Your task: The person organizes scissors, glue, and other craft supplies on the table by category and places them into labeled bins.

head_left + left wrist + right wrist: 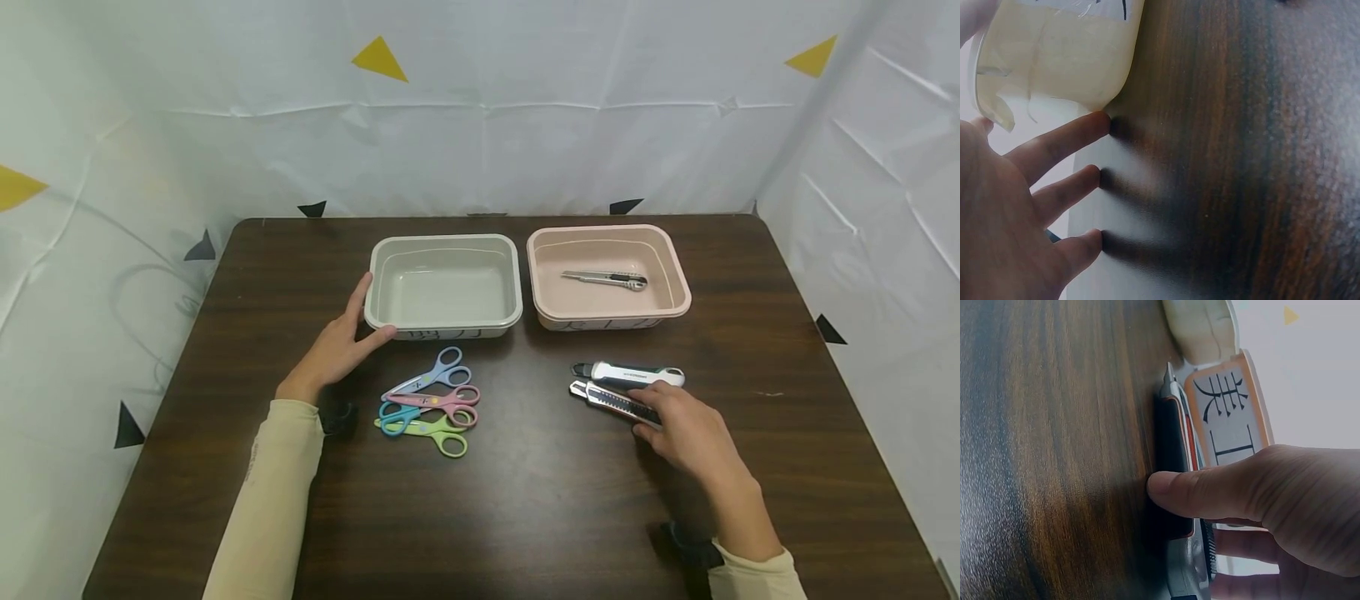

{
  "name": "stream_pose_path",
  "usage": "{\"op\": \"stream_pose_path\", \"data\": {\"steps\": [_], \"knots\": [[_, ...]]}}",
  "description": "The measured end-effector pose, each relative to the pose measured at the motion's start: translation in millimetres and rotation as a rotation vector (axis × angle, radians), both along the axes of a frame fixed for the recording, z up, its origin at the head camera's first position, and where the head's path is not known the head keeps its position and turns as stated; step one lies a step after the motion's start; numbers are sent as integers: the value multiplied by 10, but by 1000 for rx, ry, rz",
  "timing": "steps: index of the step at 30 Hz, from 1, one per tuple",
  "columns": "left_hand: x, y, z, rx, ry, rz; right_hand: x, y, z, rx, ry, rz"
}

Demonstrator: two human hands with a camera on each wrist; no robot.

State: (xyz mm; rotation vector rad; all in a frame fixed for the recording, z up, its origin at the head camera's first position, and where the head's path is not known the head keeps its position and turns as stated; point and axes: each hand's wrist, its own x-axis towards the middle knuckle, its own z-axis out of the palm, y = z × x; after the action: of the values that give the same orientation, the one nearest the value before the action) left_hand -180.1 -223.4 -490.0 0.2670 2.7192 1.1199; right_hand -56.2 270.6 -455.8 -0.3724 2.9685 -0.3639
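My right hand [690, 429] pinches a silver-and-black utility knife [615, 402] at its near end, low over the table. In the right wrist view the thumb [1185, 494] presses one side of that knife, with the fingers on its other side. Just behind it lies a white-and-dark green utility knife [637, 375]. My left hand [330, 357] is spread at the near left corner of a grey-green bin [450, 325], thumb and index finger at its rim. In the left wrist view, the other fingertips [1100, 122] reach the table beside the bin.
A pink bin [675, 307] stands right of the grey-green one, with a slim silver utility knife [603, 279] inside. Several scissors lie piled in front of the grey-green bin: lavender-blue [415, 384], pink [446, 402], blue and green [442, 433]. White sheeting [480, 158] hangs behind the table.
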Motion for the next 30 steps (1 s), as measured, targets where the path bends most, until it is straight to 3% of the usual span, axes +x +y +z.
{"op": "stream_pose_path", "data": {"steps": [30], "knots": [[7, -2, -17, 15, -9, 4, 28, -5, -20, 30, 54, 69]]}}
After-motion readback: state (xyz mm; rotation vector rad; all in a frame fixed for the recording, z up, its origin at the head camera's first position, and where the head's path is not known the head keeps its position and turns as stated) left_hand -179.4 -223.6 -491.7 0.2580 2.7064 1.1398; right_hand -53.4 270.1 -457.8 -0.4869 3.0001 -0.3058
